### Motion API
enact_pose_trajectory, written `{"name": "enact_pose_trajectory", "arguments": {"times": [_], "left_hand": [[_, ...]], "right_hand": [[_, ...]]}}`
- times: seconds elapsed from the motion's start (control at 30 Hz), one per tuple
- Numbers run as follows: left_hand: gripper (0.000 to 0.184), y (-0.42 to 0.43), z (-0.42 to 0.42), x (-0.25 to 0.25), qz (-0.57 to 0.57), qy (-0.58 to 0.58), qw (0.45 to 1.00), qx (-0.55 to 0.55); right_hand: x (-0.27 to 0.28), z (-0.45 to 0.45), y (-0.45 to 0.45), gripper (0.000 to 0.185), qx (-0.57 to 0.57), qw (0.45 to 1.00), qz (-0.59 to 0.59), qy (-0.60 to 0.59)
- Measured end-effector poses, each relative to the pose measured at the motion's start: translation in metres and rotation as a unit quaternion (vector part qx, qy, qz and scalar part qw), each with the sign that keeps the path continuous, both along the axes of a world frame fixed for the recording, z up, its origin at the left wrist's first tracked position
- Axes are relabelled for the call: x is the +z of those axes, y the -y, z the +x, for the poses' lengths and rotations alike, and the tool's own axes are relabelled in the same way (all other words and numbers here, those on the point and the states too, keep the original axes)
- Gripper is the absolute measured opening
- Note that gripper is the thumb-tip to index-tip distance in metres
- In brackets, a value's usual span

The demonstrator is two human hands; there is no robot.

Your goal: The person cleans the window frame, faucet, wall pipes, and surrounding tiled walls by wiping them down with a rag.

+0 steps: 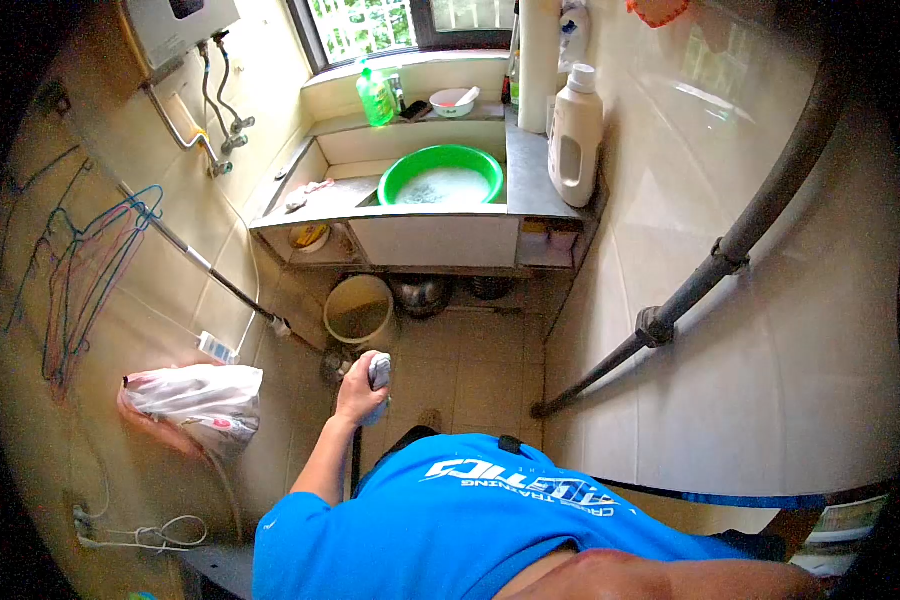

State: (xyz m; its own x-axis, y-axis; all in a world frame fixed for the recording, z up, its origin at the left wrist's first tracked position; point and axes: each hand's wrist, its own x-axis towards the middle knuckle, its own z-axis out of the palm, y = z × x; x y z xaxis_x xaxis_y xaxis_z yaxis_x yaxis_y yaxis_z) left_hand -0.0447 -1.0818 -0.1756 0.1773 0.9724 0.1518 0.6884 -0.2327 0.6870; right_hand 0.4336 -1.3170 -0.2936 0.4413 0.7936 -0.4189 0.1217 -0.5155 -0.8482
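My left hand (pixel 354 391) is closed around a small grey-white bundle (pixel 379 371) that looks like folded cloth. Part of it shows above the fingers and a little below them; the rest is hidden in the grip. Beyond this hand, a pale bucket (pixel 342 318) stands on the floor under the counter. A bare upper arm (pixel 660 580) shows at the bottom edge on the right, but my right hand is out of view.
A green basin (pixel 388 184) with foamy water sits in the sink (pixel 360 150). A green bottle (pixel 375 98) and a large detergent jug (pixel 576 140) stand around it. Hangers (pixel 95 250) and a white bag (pixel 195 395) hang at left. A dark pipe (pixel 705 285) slants along the right wall.
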Motion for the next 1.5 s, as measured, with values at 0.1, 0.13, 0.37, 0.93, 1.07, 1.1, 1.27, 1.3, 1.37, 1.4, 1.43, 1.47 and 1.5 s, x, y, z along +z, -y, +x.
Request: {"name": "enact_pose_trajectory", "arguments": {"times": [0.1,0.13,0.37,0.93,1.07,1.1,1.27,1.3,1.37,1.4,1.43,1.47,1.5], "left_hand": [[0.054,0.005,0.007,0.009,-0.014,-0.007,1.0,0.006],[0.053,0.007,0.008,0.013,-0.026,-0.014,0.999,0.015],[0.054,0.007,0.007,0.01,-0.015,-0.007,1.0,0.022],[0.053,-0.078,-0.025,-0.052,-0.057,0.122,0.991,0.025],[0.054,-0.151,-0.018,-0.021,-0.009,0.157,0.987,0.01],[0.054,-0.176,-0.016,-0.016,0.063,0.163,0.985,0.005],[0.044,-0.305,-0.014,0.023,0.291,0.113,0.95,0.011],[0.041,-0.326,-0.014,0.033,0.319,0.085,0.944,0.021],[0.03,-0.375,-0.014,0.019,0.357,0.074,0.931,0.037],[0.023,-0.389,-0.012,0.007,0.304,0.055,0.95,0.042],[0.023,-0.399,-0.005,-0.009,0.186,0.011,0.982,0.026],[0.023,-0.409,0.008,-0.027,0.225,-0.1,0.969,0.036],[0.026,-0.413,0.017,-0.036,0.24,-0.103,0.965,0.019]], "right_hand": [[0.0,0.003,0.002,0.022,-0.002,1.0,0.001,0.001],[0.0,0.003,0.002,0.023,-0.006,1.0,0.003,0.0],[-0.002,-0.001,0.004,0.023,-0.009,1.0,0.002,-0.003],[0.001,-0.064,-0.045,0.023,-0.042,0.998,-0.036,0.024],[0.008,-0.103,-0.073,0.023,-0.076,0.995,-0.048,0.034],[0.01,-0.113,-0.081,0.023,-0.084,0.995,-0.049,0.036],[0.021,-0.161,-0.116,0.024,-0.108,0.991,-0.061,0.04],[0.02,-0.167,-0.127,0.024,-0.107,0.991,-0.063,0.04],[0.018,-0.177,-0.151,0.024,-0.093,0.993,-0.061,0.041],[0.018,-0.182,-0.164,0.024,-0.082,0.994,-0.061,0.044],[0.02,-0.181,-0.175,0.024,-0.072,0.995,-0.057,0.047],[0.021,-0.182,-0.184,0.024,-0.059,0.995,-0.057,0.05],[0.024,-0.179,-0.198,0.023,-0.047,0.996,-0.054,0.05]]}}
